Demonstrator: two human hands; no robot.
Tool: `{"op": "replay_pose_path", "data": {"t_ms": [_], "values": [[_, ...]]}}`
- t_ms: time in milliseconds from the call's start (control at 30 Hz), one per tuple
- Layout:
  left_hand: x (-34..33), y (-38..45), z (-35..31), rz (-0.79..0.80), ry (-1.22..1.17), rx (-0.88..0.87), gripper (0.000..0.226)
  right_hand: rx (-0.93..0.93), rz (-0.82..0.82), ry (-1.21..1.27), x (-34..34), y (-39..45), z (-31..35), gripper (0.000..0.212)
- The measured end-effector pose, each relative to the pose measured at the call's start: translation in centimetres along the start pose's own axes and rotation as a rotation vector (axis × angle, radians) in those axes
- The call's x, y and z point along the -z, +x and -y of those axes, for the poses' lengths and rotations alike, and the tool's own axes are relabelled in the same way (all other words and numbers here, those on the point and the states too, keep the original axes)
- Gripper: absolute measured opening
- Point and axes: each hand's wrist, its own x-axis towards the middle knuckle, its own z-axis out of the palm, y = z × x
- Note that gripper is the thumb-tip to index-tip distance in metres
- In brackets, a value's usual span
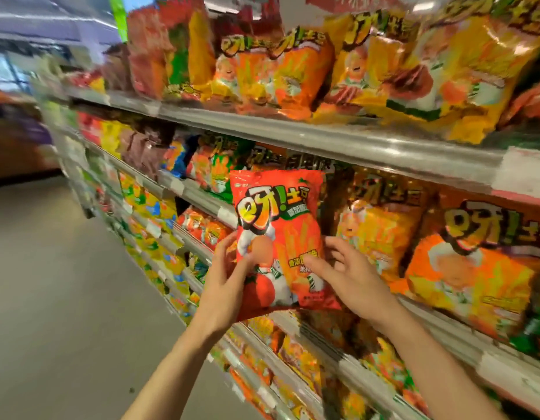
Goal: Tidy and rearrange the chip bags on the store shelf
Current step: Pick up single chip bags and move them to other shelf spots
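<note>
A red chip bag [278, 234] is being held upright in front of the middle shelf [338, 144], out in the aisle and just clear of the stocked bags behind it. It is being gripped at its lower left edge by the left hand [229, 277], whose thumb is being pressed on the front while the fingers are being curled behind the pack. The lower right part of the bag is being touched by the right hand [350, 274]: its thumb is being laid across the front and its fingers are being spread loosely by the bag's right edge, so a firm hold on that side cannot be told. Just behind, orange chip bags [462, 262] are being displayed in a leaning row on the same shelf. Above, more orange and yellow bags [384, 65] are being crowded along the top shelf. Farther off, blurred shelving is being carried away down the grey floor [50, 283].
</note>
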Motion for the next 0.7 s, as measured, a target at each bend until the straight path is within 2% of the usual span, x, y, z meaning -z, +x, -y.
{"op": "replay_pose_path", "data": {"t_ms": [100, 233, 367, 500, 600, 700], "values": [[3.5, 3.1, 1.2, -0.017, -0.017, 0.001, 0.036, -0.003, 0.034, 0.033, -3.4, 4.1, 0.5, 0.049], [9.9, 8.2, 3.4, 0.001, -0.023, 0.009, 0.035, 0.009, 0.01, 0.039, -9.6, 9.5, 1.7, 0.038], [16.7, 13.3, 4.7, 0.048, -0.053, 0.015, 0.041, 0.004, -0.012, 0.06, -16.2, 14.0, 3.2, 0.051], [22.6, 18.7, 5.6, 0.111, -0.061, 0.017, 0.042, -0.006, -0.036, 0.068, -21.6, 18.1, 4.8, 0.05], [26.2, 21.9, 7.2, 0.127, -0.062, 0.026, 0.052, -0.029, -0.038, 0.055, -24.9, 21.1, 5.5, 0.05], [28.9, 25.1, 8.7, 0.142, -0.085, 0.045, 0.044, -0.044, -0.053, 0.053, -27.6, 24.4, 5.7, 0.051]]}}
